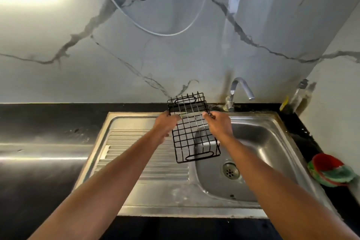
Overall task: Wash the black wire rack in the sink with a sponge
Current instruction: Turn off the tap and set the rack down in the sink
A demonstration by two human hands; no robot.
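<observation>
Rack [191, 132] held above sink [259, 134], drainboard [140, 142] left, tap [240, 89] behind, cloth [331, 171] right on counter [39, 132].

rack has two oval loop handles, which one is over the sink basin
The near-end oval handle, closest to the person, hangs over the basin's edge near the drain. The far-end handle sits up by the wall, behind both hands.
</observation>
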